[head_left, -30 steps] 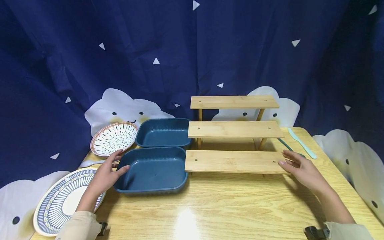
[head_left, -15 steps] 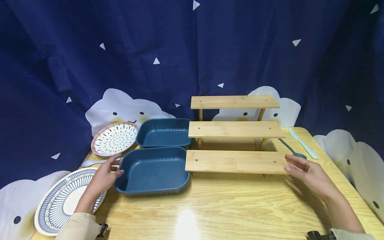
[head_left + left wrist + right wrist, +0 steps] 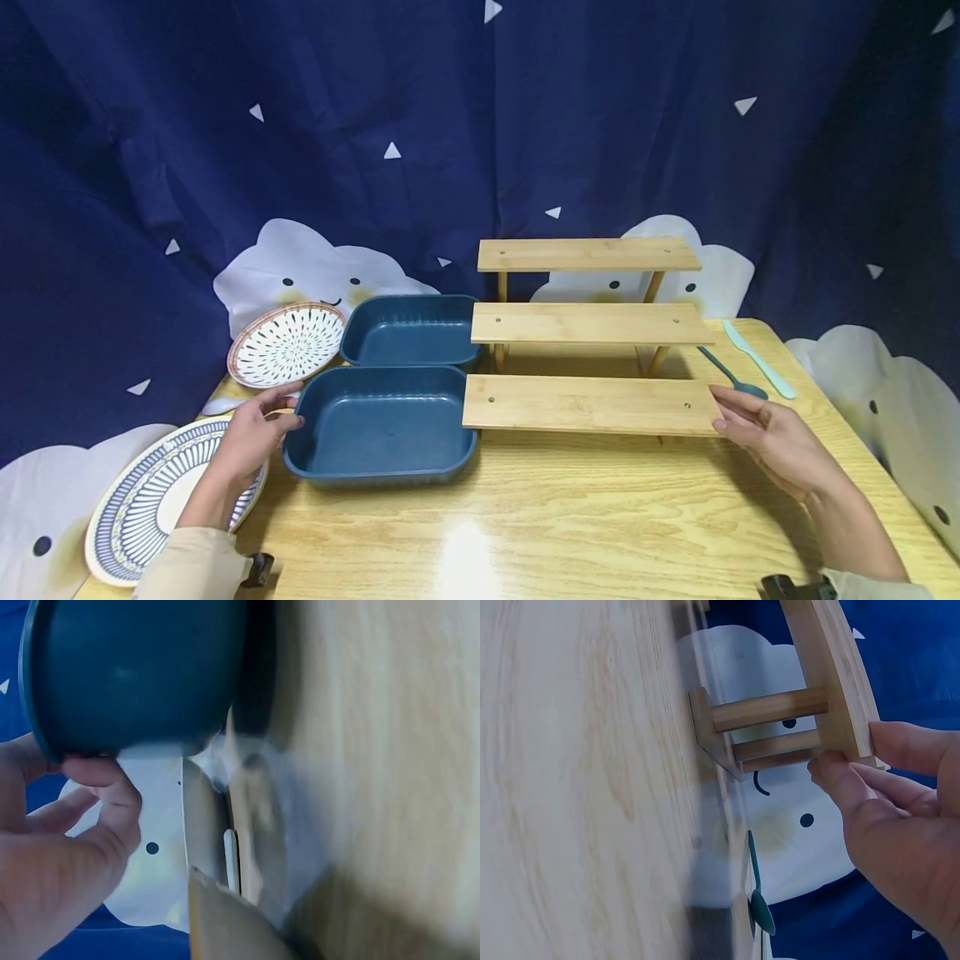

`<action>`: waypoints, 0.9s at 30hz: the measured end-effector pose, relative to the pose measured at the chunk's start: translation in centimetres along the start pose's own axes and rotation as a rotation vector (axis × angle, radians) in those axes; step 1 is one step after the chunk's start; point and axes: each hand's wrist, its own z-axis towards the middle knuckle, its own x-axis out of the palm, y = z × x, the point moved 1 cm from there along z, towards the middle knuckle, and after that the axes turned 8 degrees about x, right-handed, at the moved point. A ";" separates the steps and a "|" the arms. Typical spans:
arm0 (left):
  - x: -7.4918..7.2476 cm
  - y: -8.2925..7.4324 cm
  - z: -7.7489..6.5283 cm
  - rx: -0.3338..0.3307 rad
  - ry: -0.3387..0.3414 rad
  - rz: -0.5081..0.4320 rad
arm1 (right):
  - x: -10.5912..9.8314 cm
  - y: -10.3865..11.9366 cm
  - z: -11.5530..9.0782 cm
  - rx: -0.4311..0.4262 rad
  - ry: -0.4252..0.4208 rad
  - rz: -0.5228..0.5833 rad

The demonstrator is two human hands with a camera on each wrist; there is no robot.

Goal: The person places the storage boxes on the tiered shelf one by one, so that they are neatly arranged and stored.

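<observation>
My left hand [image 3: 251, 437] is at the left end of the front dark teal bin [image 3: 386, 433], with relaxed fingers right at its rim. In the left wrist view the thumb touches the edge of the bin [image 3: 135, 675]. Across the table, my right hand [image 3: 787, 446] has its fingertips against the right end of the lowest board on a three-tier wooden shelf [image 3: 592, 404]. Viewed from the right wrist, thumb and fingers lie loosely at the end of that board [image 3: 829, 675], which round wooden posts support.
A second teal bin [image 3: 416, 329] stands behind the first. On the left lie a speckled plate [image 3: 288, 346], a blue-patterned plate [image 3: 180, 496] and a pale spoon [image 3: 220, 407]. A green spoon [image 3: 750, 389] and mint knife [image 3: 757, 358] lie right of the shelf.
My left thumb has drawn back from over the bin's inside to its rim. The right hand has slid outward, from over the lowest board to its end, uncovering the green spoon's bowl.
</observation>
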 end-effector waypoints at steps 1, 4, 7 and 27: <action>0.0 -0.1 0.1 0.006 -0.015 -0.052 | 0.0 0.0 0.0 0.007 0.003 0.010; 0.1 -0.1 0.4 0.022 -0.046 -0.211 | -0.2 -0.3 -0.1 0.010 0.013 0.056; 0.1 0.1 0.5 0.021 -0.063 -0.347 | -0.3 -0.4 -0.1 0.002 0.021 0.076; -2.0 -1.4 0.3 0.157 -0.076 -0.547 | -0.2 -0.3 0.0 0.015 0.031 0.090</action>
